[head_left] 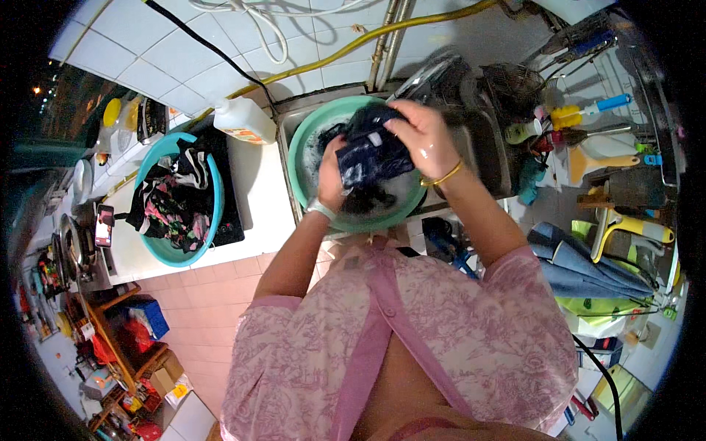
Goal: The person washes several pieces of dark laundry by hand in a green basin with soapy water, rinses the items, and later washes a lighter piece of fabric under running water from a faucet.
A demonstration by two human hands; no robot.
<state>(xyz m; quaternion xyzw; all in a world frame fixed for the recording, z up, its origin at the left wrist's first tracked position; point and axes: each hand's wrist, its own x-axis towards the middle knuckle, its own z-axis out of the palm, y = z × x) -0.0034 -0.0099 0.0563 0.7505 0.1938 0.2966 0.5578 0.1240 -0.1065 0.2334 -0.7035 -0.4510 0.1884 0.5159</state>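
Note:
A wet, dark navy piece of cloth (375, 163) with a small pale patch is stretched between my two hands. My left hand (332, 178) grips its left side, and my right hand (426, 138), a yellow bangle at the wrist, pinches its upper right edge. The cloth is over a pale green basin (297, 173) standing in a metal sink. Suds and more dark cloth (368, 200) lie in the basin's water. What kind of garment I hold cannot be made out.
Left on the white counter (261, 173) stands a blue basin (218, 198) heaped with black and floral clothes (173, 202). A white jug (245, 121) is behind it, a phone (104, 226) beyond its left side. Brushes (588, 112) and utensils crowd the right.

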